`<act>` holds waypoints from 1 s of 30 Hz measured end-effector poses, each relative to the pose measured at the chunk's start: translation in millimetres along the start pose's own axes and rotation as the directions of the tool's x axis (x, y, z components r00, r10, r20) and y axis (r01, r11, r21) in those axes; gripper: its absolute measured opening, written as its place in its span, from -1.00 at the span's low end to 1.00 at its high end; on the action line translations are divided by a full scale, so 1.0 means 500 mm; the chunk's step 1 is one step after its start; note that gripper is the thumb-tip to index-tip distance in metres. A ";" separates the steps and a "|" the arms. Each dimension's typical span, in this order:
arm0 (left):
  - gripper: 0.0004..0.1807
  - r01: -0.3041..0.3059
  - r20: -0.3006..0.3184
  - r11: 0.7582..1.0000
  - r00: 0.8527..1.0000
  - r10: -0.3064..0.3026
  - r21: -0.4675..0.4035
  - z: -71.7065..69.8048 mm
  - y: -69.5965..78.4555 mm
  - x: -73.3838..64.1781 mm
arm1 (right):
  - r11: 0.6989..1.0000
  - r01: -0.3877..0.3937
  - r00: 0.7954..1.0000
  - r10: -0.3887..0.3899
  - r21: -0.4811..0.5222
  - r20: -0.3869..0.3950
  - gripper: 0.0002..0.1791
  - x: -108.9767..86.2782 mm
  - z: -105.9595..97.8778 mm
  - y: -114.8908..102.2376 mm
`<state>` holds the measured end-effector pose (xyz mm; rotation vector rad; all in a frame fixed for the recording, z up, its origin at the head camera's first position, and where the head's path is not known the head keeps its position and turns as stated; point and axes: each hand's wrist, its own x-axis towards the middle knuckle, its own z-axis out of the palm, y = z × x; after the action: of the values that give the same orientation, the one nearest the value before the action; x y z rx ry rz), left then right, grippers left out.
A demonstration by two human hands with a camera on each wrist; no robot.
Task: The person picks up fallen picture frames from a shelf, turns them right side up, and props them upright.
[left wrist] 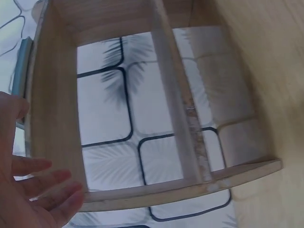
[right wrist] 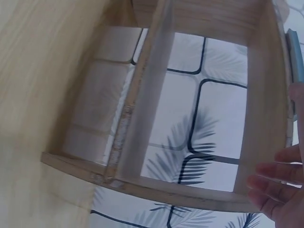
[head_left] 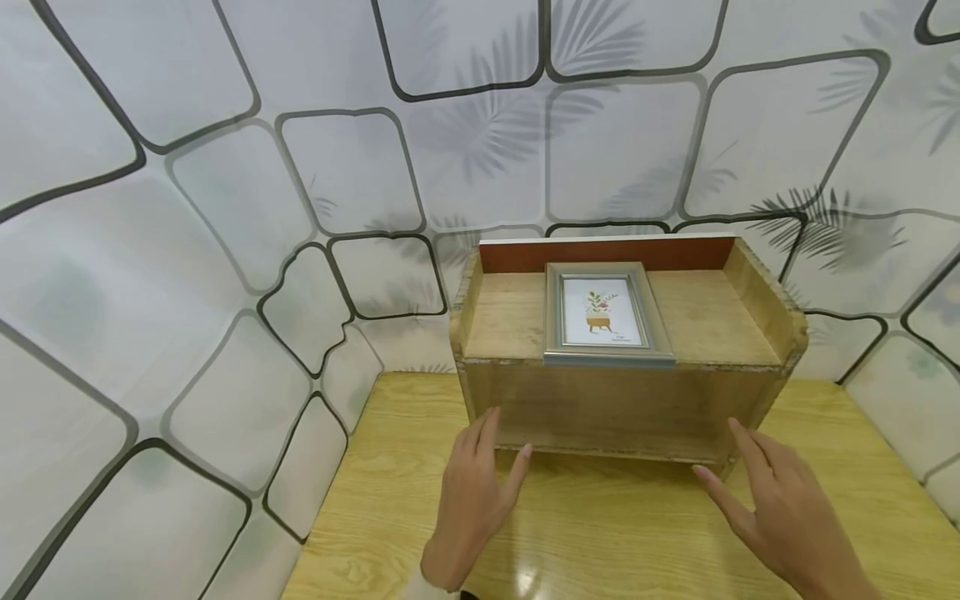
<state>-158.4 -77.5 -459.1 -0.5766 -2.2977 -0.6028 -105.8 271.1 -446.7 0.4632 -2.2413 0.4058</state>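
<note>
A small wooden shelf (head_left: 510, 317) with raised sides and a red back strip stands on the table. A silver-grey picture frame (head_left: 600, 308) lies on its upper board, showing a potted plant print. My left hand (head_left: 467, 500) is at the shelf's left front, fingers extended and thumb apart. In the left wrist view its fingertips are right at the side panel (left wrist: 185, 194). My right hand (head_left: 783, 504) mirrors it at the right front, fingers extended close to the right panel (right wrist: 142, 190). Nothing is held in either hand. The frame's edge (right wrist: 295, 57) also shows in the right wrist view.
The light wood-grain table (head_left: 600, 525) extends in front of and beside the shelf. Behind it and to both sides rise walls (head_left: 480, 142) covered in paper with dark rounded outlines and leaf shadows. The open back of the shelf lets the wallpaper show through.
</note>
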 end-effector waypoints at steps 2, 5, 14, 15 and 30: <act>-0.31 -0.014 -0.017 1.000 1.000 0.014 -0.019 -0.005 0.002 0.015 | 1.000 0.001 1.000 -0.001 0.002 -0.024 -0.01 0.016 -0.005 -0.002; -0.34 -0.018 -0.019 0.999 1.000 0.017 -0.045 -0.012 0.007 0.037 | 1.000 0.000 0.998 -0.001 -0.015 -0.060 -0.02 0.043 -0.014 -0.002; -0.37 -0.056 -0.061 0.998 0.997 0.053 -0.043 -0.021 0.020 0.091 | 0.998 0.032 0.992 -0.039 -0.062 -0.121 -0.01 0.126 -0.045 0.014; -0.37 -0.060 -0.065 0.997 0.996 0.057 -0.040 -0.023 0.022 0.099 | 0.997 0.034 0.992 -0.041 -0.062 -0.123 -0.02 0.135 -0.048 0.016; -0.42 -0.034 -0.039 0.999 0.999 0.033 -0.020 -0.044 0.046 0.212 | 0.986 -0.156 0.985 0.150 0.060 0.088 -0.33 0.266 -0.039 0.027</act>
<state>-205.4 -46.9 -363.6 -0.6069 -2.2436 -0.6168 -181.4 265.3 -335.2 0.3489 -2.3586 0.5511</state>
